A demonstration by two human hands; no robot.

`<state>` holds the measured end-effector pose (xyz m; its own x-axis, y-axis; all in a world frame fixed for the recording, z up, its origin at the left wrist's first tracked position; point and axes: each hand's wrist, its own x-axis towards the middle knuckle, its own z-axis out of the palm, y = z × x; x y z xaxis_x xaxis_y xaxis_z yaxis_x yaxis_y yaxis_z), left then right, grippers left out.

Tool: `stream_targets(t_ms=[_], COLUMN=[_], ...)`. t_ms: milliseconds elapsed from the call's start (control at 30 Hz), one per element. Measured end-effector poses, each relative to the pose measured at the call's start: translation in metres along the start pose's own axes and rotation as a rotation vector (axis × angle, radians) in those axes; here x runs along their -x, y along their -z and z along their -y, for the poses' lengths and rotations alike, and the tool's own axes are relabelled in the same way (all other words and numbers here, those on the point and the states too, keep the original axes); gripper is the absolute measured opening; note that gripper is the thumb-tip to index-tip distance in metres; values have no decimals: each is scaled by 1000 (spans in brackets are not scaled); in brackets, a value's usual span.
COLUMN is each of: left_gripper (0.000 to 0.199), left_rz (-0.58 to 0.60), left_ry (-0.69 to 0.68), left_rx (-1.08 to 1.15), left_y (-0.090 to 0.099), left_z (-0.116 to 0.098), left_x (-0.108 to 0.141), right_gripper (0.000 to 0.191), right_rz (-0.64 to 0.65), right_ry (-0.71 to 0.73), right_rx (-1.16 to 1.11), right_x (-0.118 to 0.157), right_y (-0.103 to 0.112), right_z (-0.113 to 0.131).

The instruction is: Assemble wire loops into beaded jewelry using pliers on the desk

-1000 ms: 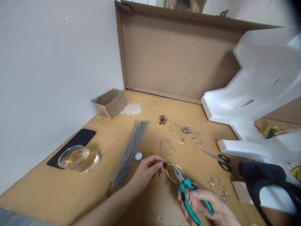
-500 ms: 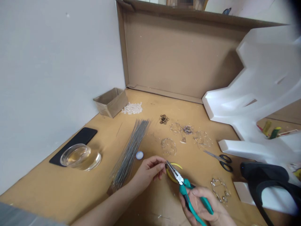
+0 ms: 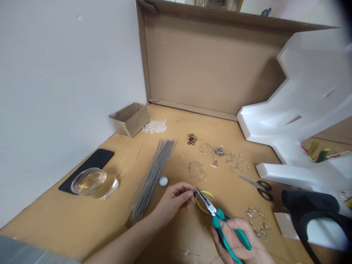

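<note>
My right hand [image 3: 236,238] is closed around the green handles of long-nose pliers [image 3: 212,210], whose jaws point up and to the left. Thumb and fingers of my left hand [image 3: 178,197] are pinched together right at the jaw tips; whatever they hold is too small and hidden to name. A yellow curved piece [image 3: 202,206] lies on the table behind the jaws. Left of my left hand are a bundle of thin grey wires [image 3: 154,176] and a small round blue-rimmed cap [image 3: 163,181]. Beyond the pliers lies a loop of thin silvery wire [image 3: 197,171].
Black scissors [image 3: 260,187] and a beaded wire bracelet [image 3: 258,222] lie to the right, near white foam [image 3: 275,170]. Black rings [image 3: 192,139], clear beads [image 3: 155,126] and a cardboard box [image 3: 130,121] are farther back. A clear dish [image 3: 95,183] rests partly on a black phone [image 3: 85,170].
The pliers and my right hand have shifted very slightly to the right. My left hand stays in the same pinch beside the jaw tips.
</note>
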<state>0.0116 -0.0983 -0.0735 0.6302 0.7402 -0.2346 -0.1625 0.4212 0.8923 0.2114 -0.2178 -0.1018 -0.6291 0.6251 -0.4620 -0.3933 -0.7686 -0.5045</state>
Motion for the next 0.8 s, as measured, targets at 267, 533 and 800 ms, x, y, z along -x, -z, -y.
stream_targets(t_ms=[267,533,800], left_gripper=[33,31,29], left_rz=[-14,-8,3], left_ry=[18,-1,-62], left_rx=[12,15,0], left_y=[0,1,2], left_z=[2,3,3], left_x=[0,-1,1], right_gripper=[45,55,40], right_rz=[153,78,23], right_ry=[-5,96,238], right_rx=[-142,-53,93], right_x=[-8,-5,1], right_y=[8,-4,-13], right_z=[-6,-4,2])
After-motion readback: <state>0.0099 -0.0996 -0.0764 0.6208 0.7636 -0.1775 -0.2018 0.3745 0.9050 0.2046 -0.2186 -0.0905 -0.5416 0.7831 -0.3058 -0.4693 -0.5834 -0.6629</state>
